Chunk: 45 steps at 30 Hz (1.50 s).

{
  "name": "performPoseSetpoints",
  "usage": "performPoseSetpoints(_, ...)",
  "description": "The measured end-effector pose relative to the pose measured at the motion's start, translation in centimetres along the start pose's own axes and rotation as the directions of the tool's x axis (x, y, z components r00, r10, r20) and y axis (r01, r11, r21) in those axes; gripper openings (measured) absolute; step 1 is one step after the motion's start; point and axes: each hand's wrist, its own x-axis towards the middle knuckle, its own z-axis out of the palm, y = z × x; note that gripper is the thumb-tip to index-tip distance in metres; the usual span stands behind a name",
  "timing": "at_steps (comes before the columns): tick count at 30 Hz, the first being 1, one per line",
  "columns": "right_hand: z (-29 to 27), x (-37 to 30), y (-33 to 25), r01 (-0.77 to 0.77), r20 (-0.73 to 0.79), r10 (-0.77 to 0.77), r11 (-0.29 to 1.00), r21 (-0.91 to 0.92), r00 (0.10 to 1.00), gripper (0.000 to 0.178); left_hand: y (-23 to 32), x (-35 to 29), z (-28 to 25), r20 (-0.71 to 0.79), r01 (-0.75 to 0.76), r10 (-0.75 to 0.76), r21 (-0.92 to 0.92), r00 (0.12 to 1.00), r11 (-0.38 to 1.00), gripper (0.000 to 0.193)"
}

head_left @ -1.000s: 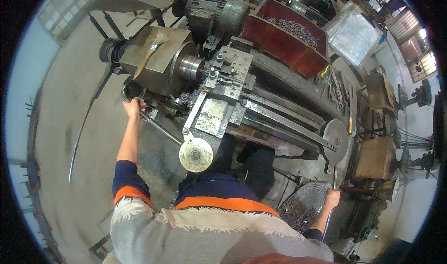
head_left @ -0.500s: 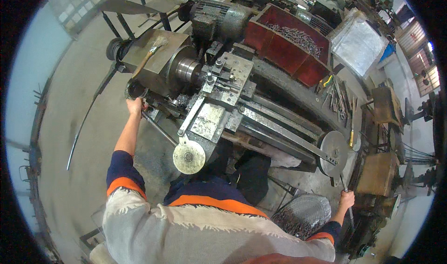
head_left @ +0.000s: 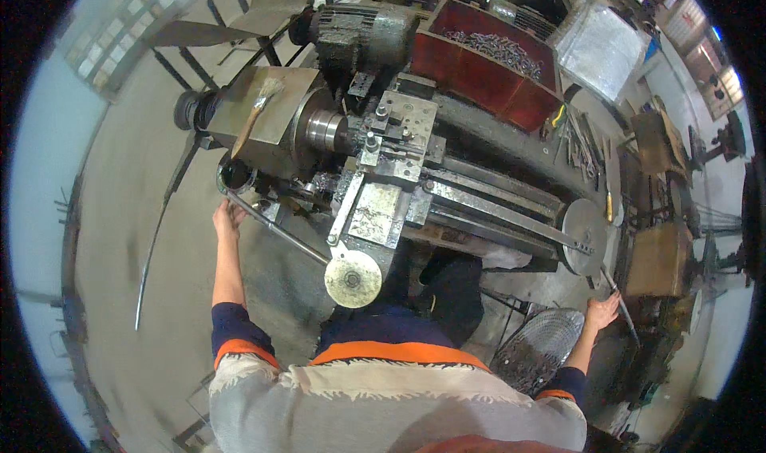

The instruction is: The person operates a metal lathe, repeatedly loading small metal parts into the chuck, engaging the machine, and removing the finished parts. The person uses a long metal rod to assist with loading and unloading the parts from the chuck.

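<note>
My left hand (head_left: 228,217) is closed at the upper end of a metal rod (head_left: 279,231), just below a dark round cup (head_left: 237,174); what its curled fingers hold is hard to make out. The rod slopes down to a pale round disc (head_left: 353,279) at the front of a small lathe's slide (head_left: 377,213). My right hand (head_left: 602,310) lies with its fingers stretched out against a thin lever (head_left: 625,313) below a grey metal wheel (head_left: 584,236). A shiny chuck (head_left: 326,130) faces the tool block (head_left: 408,116). A wooden-handled brush (head_left: 255,118) rests on the headstock (head_left: 226,106).
A red bin (head_left: 483,78) of small metal parts stands behind the lathe, beside a motor (head_left: 367,36). Spanners and other hand tools (head_left: 586,146) lie at the right. A mesh basket (head_left: 542,345) of dark pieces sits near my right forearm. A long thin bar (head_left: 152,265) hangs down left.
My right hand has gone from wrapped round the lever to stretched-out fingers, and the lever is tilted more outward. My left hand sits lower below the cup. The whole view has shifted.
</note>
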Motion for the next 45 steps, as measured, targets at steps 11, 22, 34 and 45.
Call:
performPoseSetpoints(11, -1.4, -8.9, -1.7, -0.050, 0.174, -0.031, 0.896, 0.440, 0.984, 0.052, -6.3, 3.0, 1.9, 0.497, -0.469, 0.114, 0.859, 0.860, -0.207, 0.043)
performPoseSetpoints(22, -12.3, -5.2, -7.7, 0.101, 0.097, -0.223, 0.733, 0.673, 0.970, 0.040, -7.1, 2.2, 1.5, 0.442, -0.434, 0.017, 0.888, 0.897, -0.153, 0.037)
performPoseSetpoints(34, -31.1, -7.6, -40.7, 0.661, -0.634, -0.701, -0.310, 0.683, 0.326, 0.040, 6.8, 0.9, -3.8, 0.546, -0.582, 0.201, 0.767, 0.813, 0.272, 0.040)
performPoseSetpoints(45, -37.5, -15.5, -53.6, 0.912, -0.266, -0.963, -0.077, 0.402, 0.036, 0.025, 13.5, -7.3, -15.4, 0.084, -0.019, 0.579, 0.993, 0.811, -0.118, 0.054)
